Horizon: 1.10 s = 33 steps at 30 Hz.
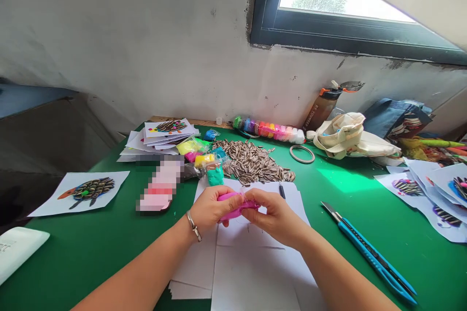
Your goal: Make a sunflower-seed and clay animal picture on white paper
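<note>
1. Pink modelling clay [237,205] is pinched between 2 bare hands, held just above white paper sheets [251,267] on a green cutting mat [65,257].
2. Left hand [209,209], wearing a silver bangle [194,226], closes around one end of the clay. Right hand [277,218] pinches the other end. Both hands are together and clamped on the clay, with their fingertips almost meeting.
3. Progress, as far as can be judged: the clay is out of its packaging and in hand, but the paper under the hands shows no seeds or clay. Striped sunflower seeds [251,163] lie in a loose, unused pile. Several seed-and-clay pictures of a bird-like figure appear complete, including 1 sheet on the left [80,193] and a stack beyond the hands [168,131].
4. Small bags of coloured clay [202,153] lie beside the seeds, and a row of colourful clay tubs [268,130] lines the far edge of the mat.
5. Blue utility knife [372,252] lies to the right of the paper. Beyond it are more seed pictures [430,194] and a canvas tote bag [350,136]. A pixelated pink patch [160,184] hides whatever lies left of the hands.
</note>
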Available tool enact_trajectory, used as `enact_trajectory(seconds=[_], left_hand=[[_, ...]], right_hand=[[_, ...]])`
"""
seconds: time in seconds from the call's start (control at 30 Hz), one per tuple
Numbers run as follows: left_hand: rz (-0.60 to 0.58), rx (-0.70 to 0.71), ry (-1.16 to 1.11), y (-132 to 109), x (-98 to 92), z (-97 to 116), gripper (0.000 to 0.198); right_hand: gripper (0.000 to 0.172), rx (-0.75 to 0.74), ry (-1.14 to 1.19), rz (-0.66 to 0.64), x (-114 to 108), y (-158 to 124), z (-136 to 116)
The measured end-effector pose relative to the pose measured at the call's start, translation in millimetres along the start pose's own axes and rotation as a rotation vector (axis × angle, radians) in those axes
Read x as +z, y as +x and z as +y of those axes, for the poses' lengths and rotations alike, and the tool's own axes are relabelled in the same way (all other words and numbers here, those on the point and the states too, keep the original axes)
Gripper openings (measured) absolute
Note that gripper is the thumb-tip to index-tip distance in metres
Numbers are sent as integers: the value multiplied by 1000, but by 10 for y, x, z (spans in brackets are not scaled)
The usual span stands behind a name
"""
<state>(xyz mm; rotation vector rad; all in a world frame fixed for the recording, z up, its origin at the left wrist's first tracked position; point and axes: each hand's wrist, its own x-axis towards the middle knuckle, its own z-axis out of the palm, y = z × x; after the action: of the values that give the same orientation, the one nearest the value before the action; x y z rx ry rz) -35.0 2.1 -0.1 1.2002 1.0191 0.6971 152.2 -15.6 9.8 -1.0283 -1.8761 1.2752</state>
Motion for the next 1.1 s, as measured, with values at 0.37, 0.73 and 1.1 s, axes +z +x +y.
enact_trajectory(seconds=[0.37, 0.73, 1.1], left_hand=[[37, -7, 40, -5, 33, 46, 50], [104, 20, 115, 4, 42, -3, 51], [174, 41, 173, 5, -3, 65, 49]], right_hand=[[10, 32, -149, 63, 55, 4, 43], [11, 33, -152, 95, 73, 25, 27], [17, 78, 50, 97, 64, 17, 53]])
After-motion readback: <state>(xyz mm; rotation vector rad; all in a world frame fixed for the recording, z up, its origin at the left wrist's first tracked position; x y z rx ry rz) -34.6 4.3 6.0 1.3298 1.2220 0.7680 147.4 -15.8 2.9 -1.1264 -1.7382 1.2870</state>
